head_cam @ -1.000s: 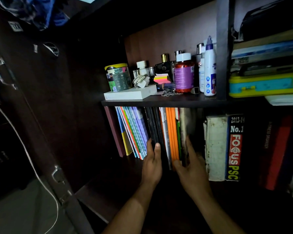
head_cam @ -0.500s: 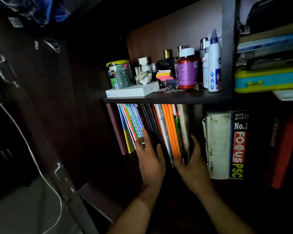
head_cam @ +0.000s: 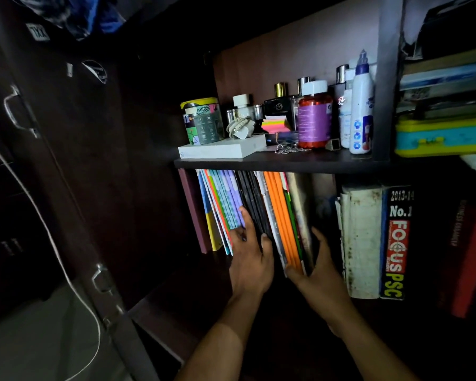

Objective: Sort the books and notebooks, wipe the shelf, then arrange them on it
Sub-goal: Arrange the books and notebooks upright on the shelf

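Location: the notebooks (head_cam: pixel 259 215) stand leaning in a row on the lower shelf (head_cam: pixel 176 287), under the upper shelf board (head_cam: pixel 286 162), left of a thick white book (head_cam: pixel 362 240).
Left hand (head_cam: pixel 252 259): fingers wrapped over the spines of the black notebooks (head_cam: pixel 252 202), index finger wedged between them and the purple and blue notebooks (head_cam: pixel 228 199). Grip closed on that bundle.
Right hand (head_cam: pixel 319 268): fingers hooked behind the outer edge of the bundle, thumb under the orange notebooks (head_cam: pixel 279 215). Grip closed on them; fingertips hidden.
Step in hand: judged to be pulling a bundle out for sorting; shelf not yet wiped.
Risk 1: thin notebooks slip from the middle of the bundle. Cause: pressure from the two sides only, with no support beneath.
Risk 2: the notebooks left behind topple. Cause: they lean on the bundle.
Risk 3: the bundle top catches the upper shelf board and jolts the orange bottle (head_cam: pixel 313 119) and white bottle (head_cam: pixel 362 105). Cause: close clearance overhead.
Risk 4: misjudged hold. Cause: dim light.
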`<state>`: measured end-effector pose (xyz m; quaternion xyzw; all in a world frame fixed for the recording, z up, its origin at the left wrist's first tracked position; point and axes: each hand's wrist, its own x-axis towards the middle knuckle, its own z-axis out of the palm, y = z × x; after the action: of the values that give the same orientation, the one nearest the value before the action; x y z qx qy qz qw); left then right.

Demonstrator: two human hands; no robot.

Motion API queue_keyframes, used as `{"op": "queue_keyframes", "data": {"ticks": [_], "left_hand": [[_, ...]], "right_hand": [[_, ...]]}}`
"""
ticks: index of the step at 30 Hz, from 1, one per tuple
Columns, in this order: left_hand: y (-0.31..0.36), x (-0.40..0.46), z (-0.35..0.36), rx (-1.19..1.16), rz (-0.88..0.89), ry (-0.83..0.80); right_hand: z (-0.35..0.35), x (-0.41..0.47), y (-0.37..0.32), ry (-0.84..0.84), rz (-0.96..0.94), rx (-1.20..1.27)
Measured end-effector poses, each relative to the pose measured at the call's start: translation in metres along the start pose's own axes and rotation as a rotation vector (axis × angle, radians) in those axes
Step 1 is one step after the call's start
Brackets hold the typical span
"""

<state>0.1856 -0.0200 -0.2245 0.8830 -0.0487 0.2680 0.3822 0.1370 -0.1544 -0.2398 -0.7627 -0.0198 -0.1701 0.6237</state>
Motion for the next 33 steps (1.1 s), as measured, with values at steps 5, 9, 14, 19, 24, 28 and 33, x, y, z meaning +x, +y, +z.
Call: {"op": "queue_keyframes", "data": {"ticks": [5,9,14,19,24,28,33], "left_hand": [[-0.003,0.003,-0.002,0.102,0.030,0.046],[-0.004,0.002,0.000,0.025,0.164,0.156],[-0.001,-0.002,0.004,0.063,0.266,0.209],[0.001,0.002,0.015,0.241,0.322,0.117],[-0.009,0.008,0.009,0.235,0.311,0.109],[-0.010,0.010,0.008,0.226,0.303,0.047],[-0.008,0.010,0.012,0.102,0.288,0.037]], "right_hand": [[0.000,0.000,-0.001,-0.088,0.018,0.055],[0.002,0.000,-0.005,-0.072,-0.003,0.052],[0.006,0.002,-0.004,-0.039,-0.015,0.015],[0.004,0.002,-0.003,-0.065,-0.005,0.028],[0.004,0.000,-0.009,-0.094,0.020,-0.045],[0.009,-0.001,-0.005,-0.074,0.039,-0.166],[0.010,-0.002,0.000,-0.068,0.040,-0.173]]}}
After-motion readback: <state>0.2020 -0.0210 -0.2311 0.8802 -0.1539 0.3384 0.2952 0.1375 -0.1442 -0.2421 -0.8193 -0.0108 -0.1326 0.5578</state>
